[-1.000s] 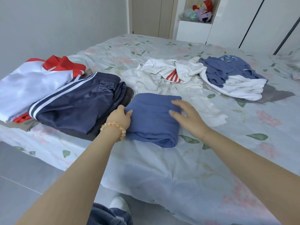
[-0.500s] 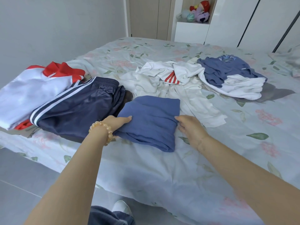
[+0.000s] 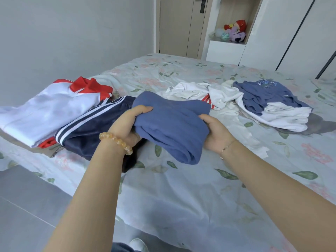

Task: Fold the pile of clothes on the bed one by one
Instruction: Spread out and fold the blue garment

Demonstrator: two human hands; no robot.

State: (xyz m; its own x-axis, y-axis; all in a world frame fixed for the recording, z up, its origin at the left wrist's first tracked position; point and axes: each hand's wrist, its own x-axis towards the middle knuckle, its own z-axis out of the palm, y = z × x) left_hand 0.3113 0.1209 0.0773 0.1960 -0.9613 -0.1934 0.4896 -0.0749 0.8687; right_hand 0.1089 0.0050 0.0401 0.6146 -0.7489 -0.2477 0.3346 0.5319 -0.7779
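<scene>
Blue folded garment | between left grip, right grip

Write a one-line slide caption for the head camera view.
Both hands, left and right, lift a folded blue garment above the floral bedsheet, folded clothes left, unfolded pile behind.

A single wide-angle head view looks forward and down from a standing person at the near edge of the bed, close enough that both forearms enter from the bottom of the frame. The hands meet just left of the frame's centre. The lens faces across the mattress toward the far wall: a door at top centre, a shelf niche right of it. Floor shows at lower left. Straight lines bow near the edges.
</scene>
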